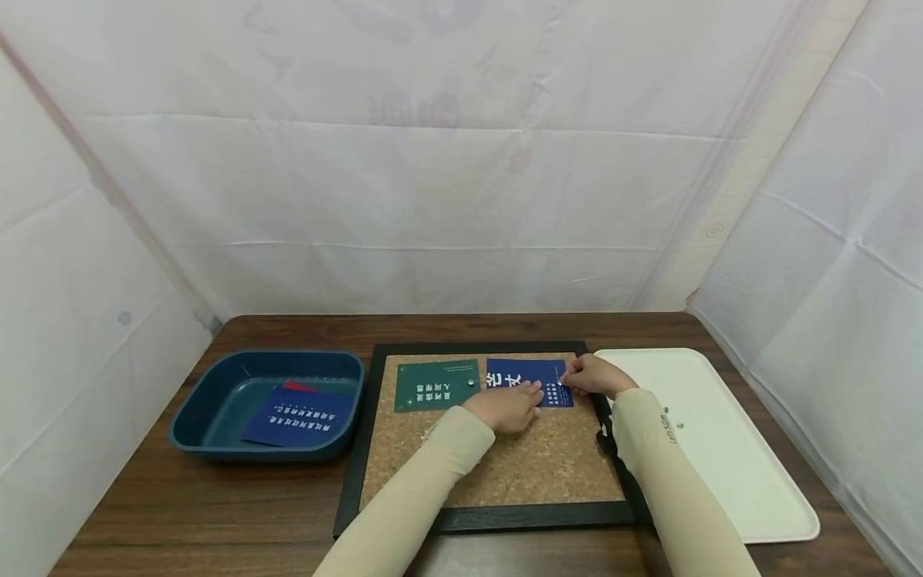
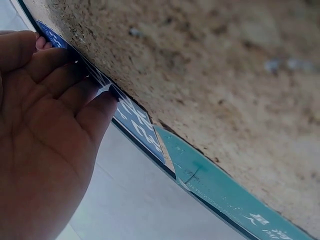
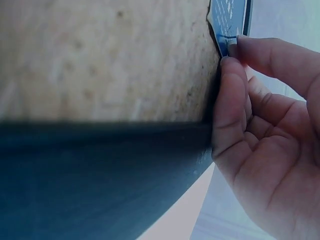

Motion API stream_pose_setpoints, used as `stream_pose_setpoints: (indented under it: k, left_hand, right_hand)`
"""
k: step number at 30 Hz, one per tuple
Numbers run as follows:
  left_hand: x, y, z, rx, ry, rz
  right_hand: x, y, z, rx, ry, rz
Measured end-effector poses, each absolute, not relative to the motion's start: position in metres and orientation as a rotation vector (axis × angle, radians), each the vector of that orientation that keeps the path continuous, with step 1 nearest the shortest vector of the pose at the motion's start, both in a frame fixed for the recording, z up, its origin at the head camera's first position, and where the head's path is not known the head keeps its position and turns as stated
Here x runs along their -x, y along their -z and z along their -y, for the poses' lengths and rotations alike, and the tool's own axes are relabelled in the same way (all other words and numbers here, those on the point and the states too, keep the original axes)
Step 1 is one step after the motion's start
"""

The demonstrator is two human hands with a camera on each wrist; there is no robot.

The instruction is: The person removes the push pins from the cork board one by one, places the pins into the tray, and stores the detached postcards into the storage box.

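Note:
On the framed corkboard (image 1: 537, 469) lie a green card (image 1: 425, 386) and, to its right, a dark blue card (image 1: 530, 369) with white characters. My left hand (image 1: 507, 407) rests its extended fingers on the blue card, partly covering it. At that card's right edge my right hand (image 1: 597, 375) pinches a small pale push pin (image 3: 232, 48) between thumb and forefinger. Its thin shank shows against the card in the right wrist view. Another pin (image 1: 472, 383) sits at the green card's right side.
To the left of the board stands a blue basin (image 1: 209, 393) holding a dark blue card (image 1: 299, 417) and something red. A cream tray (image 1: 750, 473) lies to the right, partly under my right sleeve. White sheeting (image 1: 447, 192) encloses the back and sides of the wooden table (image 1: 216, 513).

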State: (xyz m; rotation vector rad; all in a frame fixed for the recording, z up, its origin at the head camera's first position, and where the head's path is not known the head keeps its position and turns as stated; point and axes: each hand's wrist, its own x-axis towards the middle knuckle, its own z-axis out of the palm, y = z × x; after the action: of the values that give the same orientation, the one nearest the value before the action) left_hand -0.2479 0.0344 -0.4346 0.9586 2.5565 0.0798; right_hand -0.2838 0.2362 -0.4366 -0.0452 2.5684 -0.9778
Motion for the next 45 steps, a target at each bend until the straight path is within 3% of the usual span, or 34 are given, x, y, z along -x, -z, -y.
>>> stream_pose_setpoints:
  k: [45]
  left_hand:
    - [0.2502,0.4321,-0.0341,-0.951,-0.094,-2.537]
  right_hand:
    - [0.287,0.4346,-0.2334,0.038,0.889,-2.584]
